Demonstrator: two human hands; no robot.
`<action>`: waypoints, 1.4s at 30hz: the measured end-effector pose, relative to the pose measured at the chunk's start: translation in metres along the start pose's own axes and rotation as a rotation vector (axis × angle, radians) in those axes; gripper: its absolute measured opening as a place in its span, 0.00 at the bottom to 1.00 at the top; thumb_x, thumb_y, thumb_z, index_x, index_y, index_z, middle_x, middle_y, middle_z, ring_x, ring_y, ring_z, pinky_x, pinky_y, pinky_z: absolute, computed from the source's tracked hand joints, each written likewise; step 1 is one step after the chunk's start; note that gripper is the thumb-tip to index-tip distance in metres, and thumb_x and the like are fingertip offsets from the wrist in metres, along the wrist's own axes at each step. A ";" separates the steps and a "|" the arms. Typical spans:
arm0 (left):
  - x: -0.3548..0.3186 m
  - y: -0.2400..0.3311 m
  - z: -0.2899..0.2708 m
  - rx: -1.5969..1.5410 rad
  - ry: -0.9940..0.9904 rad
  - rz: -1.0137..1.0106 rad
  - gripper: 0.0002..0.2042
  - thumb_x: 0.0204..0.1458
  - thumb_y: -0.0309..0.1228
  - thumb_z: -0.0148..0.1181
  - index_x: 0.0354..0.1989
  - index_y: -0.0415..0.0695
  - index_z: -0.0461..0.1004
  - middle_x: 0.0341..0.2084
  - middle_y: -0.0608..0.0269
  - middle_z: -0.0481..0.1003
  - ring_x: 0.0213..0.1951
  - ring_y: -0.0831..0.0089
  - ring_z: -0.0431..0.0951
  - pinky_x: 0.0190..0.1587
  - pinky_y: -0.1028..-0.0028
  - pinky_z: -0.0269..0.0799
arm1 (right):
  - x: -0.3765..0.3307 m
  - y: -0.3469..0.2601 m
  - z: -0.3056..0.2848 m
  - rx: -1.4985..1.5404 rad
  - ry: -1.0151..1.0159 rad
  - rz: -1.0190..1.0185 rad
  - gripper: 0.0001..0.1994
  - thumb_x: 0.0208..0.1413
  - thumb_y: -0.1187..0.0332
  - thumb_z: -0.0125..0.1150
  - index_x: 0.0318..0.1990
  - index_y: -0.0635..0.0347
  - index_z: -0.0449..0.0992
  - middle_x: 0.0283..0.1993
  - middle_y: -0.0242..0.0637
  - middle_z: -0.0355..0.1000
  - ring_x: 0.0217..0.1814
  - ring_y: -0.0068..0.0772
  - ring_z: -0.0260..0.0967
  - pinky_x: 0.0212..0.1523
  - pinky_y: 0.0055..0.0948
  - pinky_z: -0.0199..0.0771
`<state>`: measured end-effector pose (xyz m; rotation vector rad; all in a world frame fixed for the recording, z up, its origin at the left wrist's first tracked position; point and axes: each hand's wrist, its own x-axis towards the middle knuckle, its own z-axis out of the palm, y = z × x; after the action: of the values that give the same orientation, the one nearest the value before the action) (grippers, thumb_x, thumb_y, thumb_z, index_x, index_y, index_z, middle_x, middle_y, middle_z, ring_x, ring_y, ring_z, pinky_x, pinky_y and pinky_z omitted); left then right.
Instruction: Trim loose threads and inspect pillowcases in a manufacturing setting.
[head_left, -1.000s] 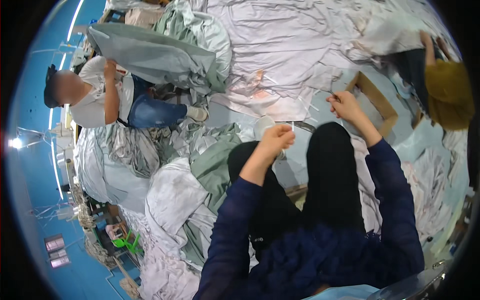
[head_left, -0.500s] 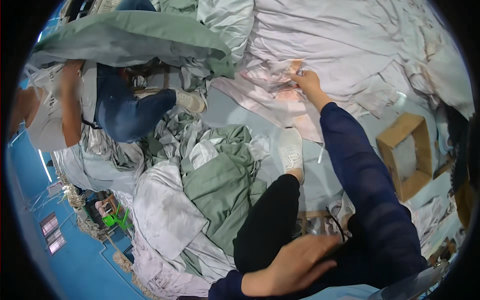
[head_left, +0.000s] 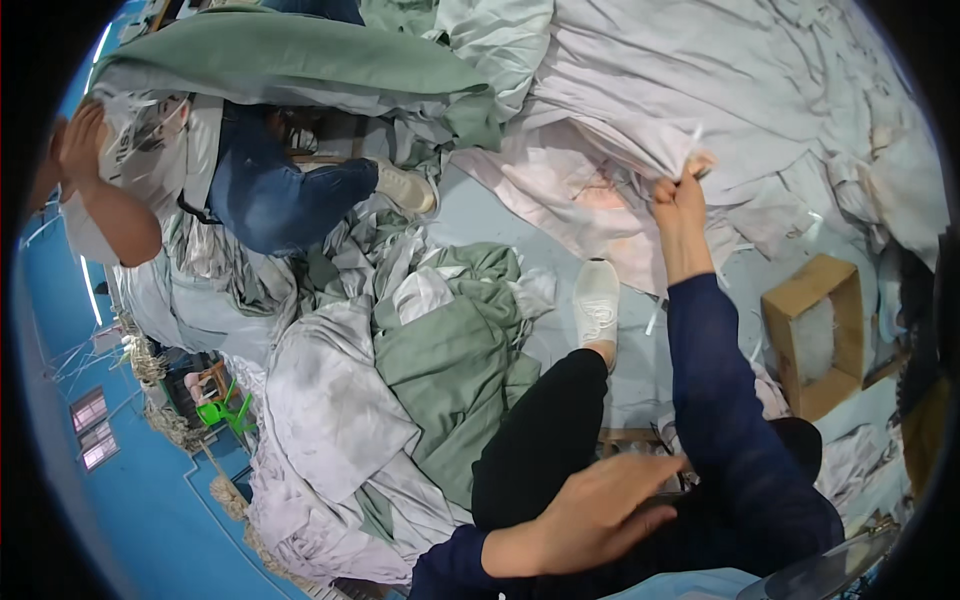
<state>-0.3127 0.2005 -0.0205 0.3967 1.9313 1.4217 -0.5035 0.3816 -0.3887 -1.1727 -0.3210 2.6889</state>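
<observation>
My right hand [head_left: 682,205] is stretched out over the floor, its fingers pinching the edge of a pale pink cloth [head_left: 560,200]. The cloth is drawn up into folds toward my fingers, and a small orange patch shows beside them. Orange-pink blotches also mark its lower part, which lies flat near my white shoe [head_left: 597,303]. Close to my lap hovers my left hand [head_left: 600,512], fingers extended, with nothing seen in it. A large whitish sheet [head_left: 700,70] spreads in wrinkles beyond the pink cloth.
Green and white fabric [head_left: 440,370] lies heaped left of my leg. An open cardboard box [head_left: 815,340] stands at the right. At the upper left sits another person in blue jeans [head_left: 270,190], under a length of green cloth [head_left: 300,50]. A green plastic chair [head_left: 228,410] is farther off.
My right hand has moved right and nearer to me, pulling the pink cloth's edge into folds. The other person's arm has swung left. My left hand has barely moved.
</observation>
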 end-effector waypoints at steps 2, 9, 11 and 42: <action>-0.006 0.001 0.008 0.076 0.017 0.001 0.23 0.50 0.30 0.63 0.55 0.38 0.68 0.43 0.50 0.75 0.43 0.52 0.76 0.44 0.64 0.73 | -0.058 -0.020 0.005 -0.070 0.017 -0.036 0.08 0.63 0.60 0.56 0.37 0.52 0.66 0.27 0.27 0.61 0.16 0.19 0.50 0.12 0.21 0.42; -0.020 -0.009 0.042 0.121 0.191 -0.034 0.18 0.52 0.33 0.60 0.48 0.37 0.71 0.36 0.49 0.76 0.34 0.54 0.78 0.37 0.65 0.73 | -0.280 -0.074 0.017 -0.410 0.000 -0.172 0.10 0.63 0.58 0.56 0.37 0.52 0.66 0.26 0.25 0.62 0.12 0.18 0.46 0.11 0.20 0.44; -0.013 -0.017 0.058 0.107 0.267 -0.024 0.16 0.52 0.32 0.59 0.46 0.36 0.71 0.33 0.49 0.76 0.32 0.55 0.78 0.35 0.64 0.73 | -0.350 -0.104 0.011 -0.486 -0.045 -0.193 0.10 0.63 0.59 0.56 0.39 0.51 0.65 0.27 0.26 0.64 0.14 0.18 0.50 0.11 0.20 0.45; -0.187 0.007 0.201 -0.446 0.455 0.119 0.13 0.62 0.30 0.45 0.33 0.32 0.71 0.21 0.65 0.70 0.26 0.83 0.65 0.27 0.73 0.64 | -0.581 -0.176 -0.086 -1.320 -0.413 -0.389 0.16 0.60 0.59 0.58 0.32 0.66 0.75 0.24 0.28 0.70 0.22 0.15 0.64 0.21 0.18 0.60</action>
<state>-0.0433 0.2317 0.0203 -0.0283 1.8659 2.1011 -0.0360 0.4104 0.0070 -0.5250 -2.2958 2.1578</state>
